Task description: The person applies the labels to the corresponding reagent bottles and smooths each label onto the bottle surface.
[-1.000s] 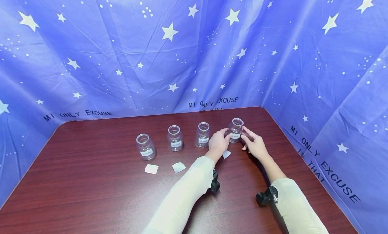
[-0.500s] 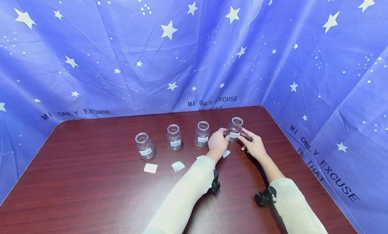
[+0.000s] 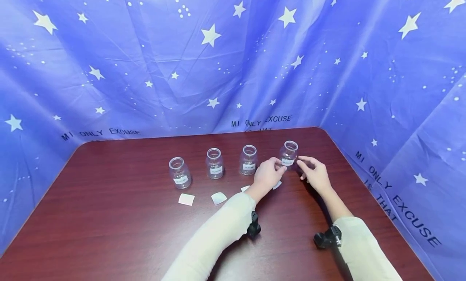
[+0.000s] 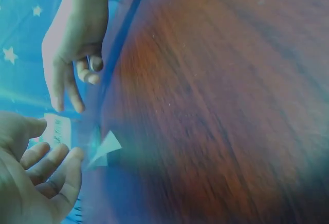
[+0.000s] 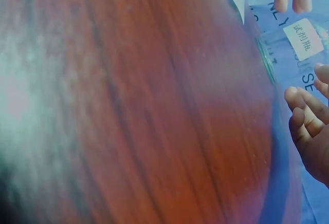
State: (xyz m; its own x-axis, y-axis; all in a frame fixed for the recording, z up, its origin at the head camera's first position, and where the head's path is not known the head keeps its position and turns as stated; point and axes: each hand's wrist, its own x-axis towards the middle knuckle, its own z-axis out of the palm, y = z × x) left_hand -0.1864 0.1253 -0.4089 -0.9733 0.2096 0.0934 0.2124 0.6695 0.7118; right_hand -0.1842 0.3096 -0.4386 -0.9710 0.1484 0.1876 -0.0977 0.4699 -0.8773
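Observation:
A clear glass jar (image 3: 289, 153) with a white label stands upright at the right end of a row of similar jars. My left hand (image 3: 268, 175) is on its left side, fingers loosely bent. To the jar's right is my right hand (image 3: 316, 176), its fingers relaxed. The right wrist view shows the jar's label (image 5: 304, 39) with handwritten characters and gaps between the glass and both hands. In the left wrist view, my left hand (image 4: 41, 175) and right hand (image 4: 77, 54) partly frame the same jar, and neither grips it.
Three more labelled jars, the left (image 3: 180, 175), second (image 3: 214, 165) and third (image 3: 248, 161), stand on the dark red table (image 3: 120, 216). Small white paper pieces (image 3: 186, 199) lie before the jars, some partly behind my left arm. A blue star-printed curtain (image 3: 164, 50) borders the table.
Both hands have loosened from the rightmost jar, and the right hand has drawn away to its right. The jar still stands in its place. The head view has shifted slightly.

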